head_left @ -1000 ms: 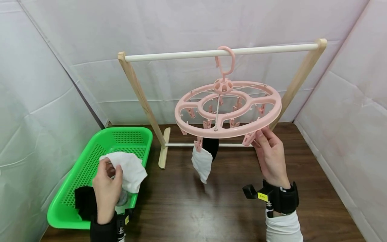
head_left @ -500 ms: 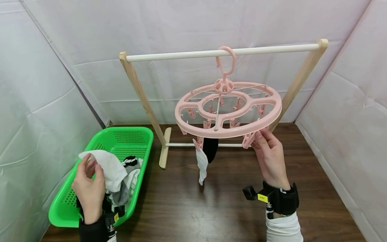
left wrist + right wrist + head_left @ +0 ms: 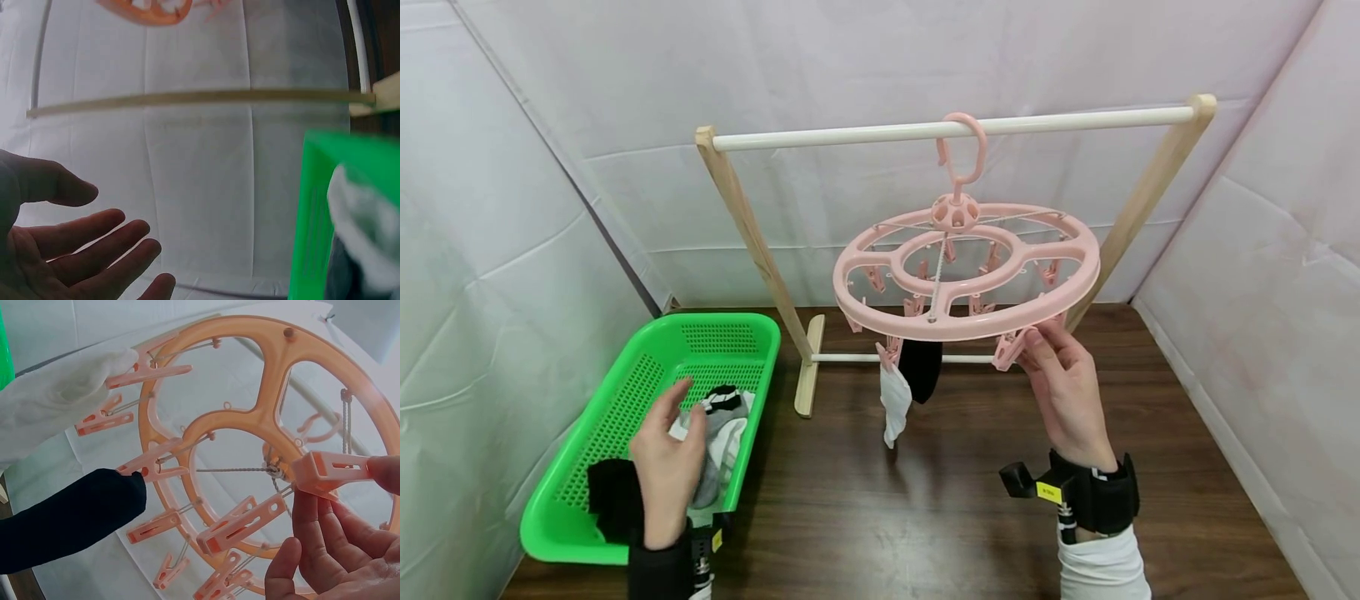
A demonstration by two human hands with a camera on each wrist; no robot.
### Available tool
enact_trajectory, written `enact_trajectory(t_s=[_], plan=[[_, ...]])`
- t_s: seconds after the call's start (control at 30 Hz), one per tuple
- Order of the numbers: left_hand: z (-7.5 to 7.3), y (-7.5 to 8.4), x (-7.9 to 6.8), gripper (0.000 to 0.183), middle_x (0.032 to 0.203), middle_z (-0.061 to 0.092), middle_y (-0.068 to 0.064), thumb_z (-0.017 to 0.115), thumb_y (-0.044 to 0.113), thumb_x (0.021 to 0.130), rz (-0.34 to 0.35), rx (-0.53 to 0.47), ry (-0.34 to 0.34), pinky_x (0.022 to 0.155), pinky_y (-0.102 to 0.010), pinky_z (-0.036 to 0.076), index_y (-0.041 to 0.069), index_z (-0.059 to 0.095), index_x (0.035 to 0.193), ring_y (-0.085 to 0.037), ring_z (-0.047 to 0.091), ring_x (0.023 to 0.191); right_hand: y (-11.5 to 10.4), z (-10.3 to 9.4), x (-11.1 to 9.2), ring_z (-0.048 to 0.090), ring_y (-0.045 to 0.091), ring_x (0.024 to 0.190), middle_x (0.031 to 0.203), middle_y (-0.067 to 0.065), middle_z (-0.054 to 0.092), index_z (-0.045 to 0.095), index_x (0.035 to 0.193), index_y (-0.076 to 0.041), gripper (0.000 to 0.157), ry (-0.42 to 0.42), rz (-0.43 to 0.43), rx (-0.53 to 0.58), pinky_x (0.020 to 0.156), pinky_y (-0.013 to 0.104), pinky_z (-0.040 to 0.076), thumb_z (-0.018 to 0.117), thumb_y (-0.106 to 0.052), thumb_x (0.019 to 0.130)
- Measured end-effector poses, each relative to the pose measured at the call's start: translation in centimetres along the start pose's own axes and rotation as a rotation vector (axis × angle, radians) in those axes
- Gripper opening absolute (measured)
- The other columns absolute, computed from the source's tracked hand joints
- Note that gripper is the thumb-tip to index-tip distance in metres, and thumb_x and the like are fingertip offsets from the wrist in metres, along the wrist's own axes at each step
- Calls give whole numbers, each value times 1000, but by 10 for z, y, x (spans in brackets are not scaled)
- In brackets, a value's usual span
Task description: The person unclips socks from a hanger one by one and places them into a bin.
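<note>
Over the green basket (image 3: pixel 535 517), my left hand (image 3: pixel 666 467) has its fingers spread and nothing in it. The left wrist view also shows this hand (image 3: pixel 81 244) bare. My right hand (image 3: pixel 1063 387) pinches a pink clothespin (image 3: pixel 1009 350) between thumb and fingers, at the front right rim of the round pink drying hanger (image 3: pixel 970 329). In the right wrist view, the pinched clothespin (image 3: pixel 331 472) has nothing visible in its mouth. Clipped to other clothespins hang a white sock (image 3: pixel 895 404) and a black sock (image 3: pixel 921 371).
The hanger's hook (image 3: pixel 973 150) sits over the white rod (image 3: pixel 820 136) of a wooden-legged stand. Grey, white and black socks (image 3: pixel 718 467) lie in the basket, along with a dark bundle (image 3: pixel 613 500). White sheeting (image 3: pixel 1262 292) surrounds the brown tabletop (image 3: pixel 955 517).
My left hand held a white cloth over the basket, moved left with it, let it go and came back right. The hanging white sock has turned. My right hand stays on the clothespin.
</note>
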State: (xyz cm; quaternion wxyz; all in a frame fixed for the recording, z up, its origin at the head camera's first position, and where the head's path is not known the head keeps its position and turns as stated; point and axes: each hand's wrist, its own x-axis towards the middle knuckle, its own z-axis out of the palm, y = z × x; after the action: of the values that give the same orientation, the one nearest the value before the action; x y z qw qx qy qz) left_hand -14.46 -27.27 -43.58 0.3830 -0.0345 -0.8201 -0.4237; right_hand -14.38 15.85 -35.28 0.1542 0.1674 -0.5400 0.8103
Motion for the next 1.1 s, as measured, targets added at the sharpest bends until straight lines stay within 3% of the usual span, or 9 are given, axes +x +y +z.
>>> enact_trajectory(t_s=[0.1,0.2,0.3,0.43,0.57,0.7,0.83,0.93,1.1], plan=[[9,58,1,30,117,63,-23,59,-5,91,8,-94,-59,94,-30,42,-5,63,121,-34,58,109,-1,0,0,61,17,94,103,7,63,58,125,1,26,-17,0,-8,91,31,45,45,-5,103],[27,64,-3,30,113,64,-22,63,-7,87,60,-151,-125,92,-26,43,-6,64,117,-33,60,106,-2,1,0,62,17,94,104,7,64,57,126,1,27,-40,-3,-16,92,32,44,44,-4,103],[46,73,-7,32,113,65,-21,67,-9,85,57,-226,-227,91,-24,44,-6,64,116,-35,61,105,-3,1,0,62,17,94,106,8,64,55,130,2,29,-55,-3,-27,92,32,45,44,-4,103],[75,78,-12,42,123,62,-18,72,-3,85,46,-346,-405,94,-37,45,-2,60,125,-32,57,115,-4,1,2,61,17,95,108,8,63,51,134,1,32,-60,5,-43,91,31,45,44,-4,103],[95,89,-9,58,137,49,-24,71,-5,85,32,-477,-577,102,-51,35,-7,47,137,-36,44,128,-4,0,2,60,17,97,111,8,62,47,137,1,35,-67,12,-50,92,31,45,43,-4,103],[112,95,-6,65,145,36,-30,67,-12,85,2,-625,-695,107,-53,26,-12,35,142,-41,32,135,-7,-1,2,59,16,97,113,7,61,45,140,0,37,-78,19,-64,93,31,44,43,-4,103],[130,82,-12,67,143,42,-23,66,-11,86,-23,-685,-734,106,-53,28,-4,34,145,-35,38,133,-6,-1,2,59,17,98,112,7,61,48,137,-2,35,-86,42,-83,94,32,44,45,-4,103],[140,73,-19,63,130,54,-21,67,-7,87,-34,-694,-729,102,-57,32,0,39,143,-30,50,122,-7,-1,1,57,17,102,117,7,58,49,135,-4,33,-83,72,-109,96,31,43,46,-5,102],[141,74,-30,40,110,63,-17,69,-2,88,-18,-640,-715,90,-50,45,-2,55,125,-24,61,101,-7,-4,-2,56,17,110,124,6,58,51,134,-8,32,-95,120,-146,96,30,43,49,-5,102]])
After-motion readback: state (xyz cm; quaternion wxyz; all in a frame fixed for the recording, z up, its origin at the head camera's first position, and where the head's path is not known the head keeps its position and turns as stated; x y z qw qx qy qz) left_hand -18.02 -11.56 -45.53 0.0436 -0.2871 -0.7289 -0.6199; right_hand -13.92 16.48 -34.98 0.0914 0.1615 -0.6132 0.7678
